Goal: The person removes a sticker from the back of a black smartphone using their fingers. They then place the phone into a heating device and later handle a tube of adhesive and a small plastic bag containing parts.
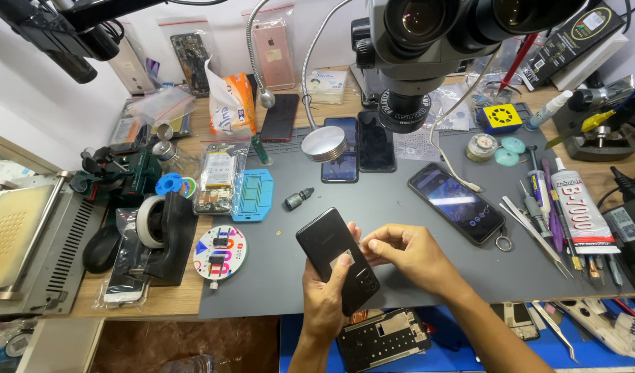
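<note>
We see the grey mat [400, 276] covering the middle of the wooden surface [158, 300], with the microscope [428, 41] hanging over its far edge. Above the mat's near edge, our left hand [324, 297] is wrapped around a black phone [334, 255], back side up and tilted, thumb pressed on it. Our right hand [407, 255] is pinched shut at the phone's right edge, its fingertips meeting on something too small to make out
</note>
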